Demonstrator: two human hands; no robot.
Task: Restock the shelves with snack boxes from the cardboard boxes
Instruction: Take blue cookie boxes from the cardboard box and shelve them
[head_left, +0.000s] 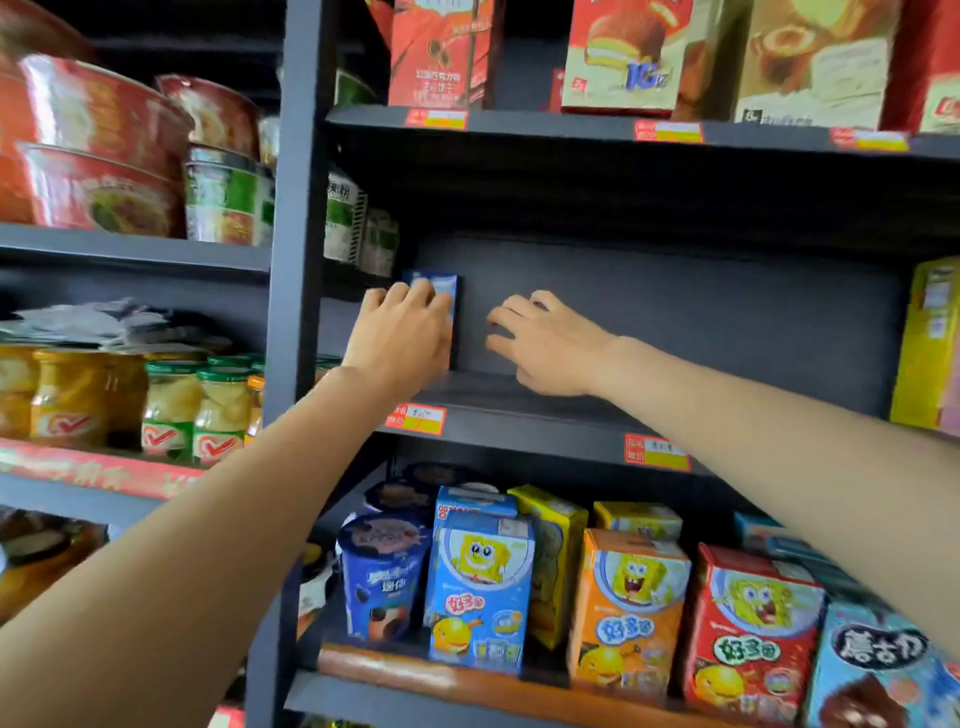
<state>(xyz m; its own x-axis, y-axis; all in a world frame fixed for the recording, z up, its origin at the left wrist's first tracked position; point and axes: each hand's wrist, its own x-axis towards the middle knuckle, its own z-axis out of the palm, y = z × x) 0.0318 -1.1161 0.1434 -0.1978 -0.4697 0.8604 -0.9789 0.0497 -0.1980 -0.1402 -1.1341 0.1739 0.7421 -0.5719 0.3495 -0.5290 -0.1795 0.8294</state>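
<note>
Head view: both arms reach up into the middle shelf (519, 415) of a dark shelving unit. Left hand (400, 332) has fingers curled over the top front of a small blue snack box (439, 291), which stands upright at the far left end of that shelf, against the back panel; box mostly hidden by the hand. Right hand (545, 343) is just right of the box, not touching it, fingers loosely spread and slightly bent, holding nothing, palm low over the shelf board. Two red and yellow price tags (418, 418) on the shelf's front edge. Yellow box (930, 348) at the far right end of the same shelf. Shelf below holds a row of cartoon snack boxes (480, 592) in blue, orange and red, plus a blue cookie tub (382, 577) at the left. Shelf above has red and beige cake boxes (623, 52). Left bay: red noodle bowls (88, 145) up top, jars of fruit (171, 405) beneath. No cardboard boxes in frame.
</note>
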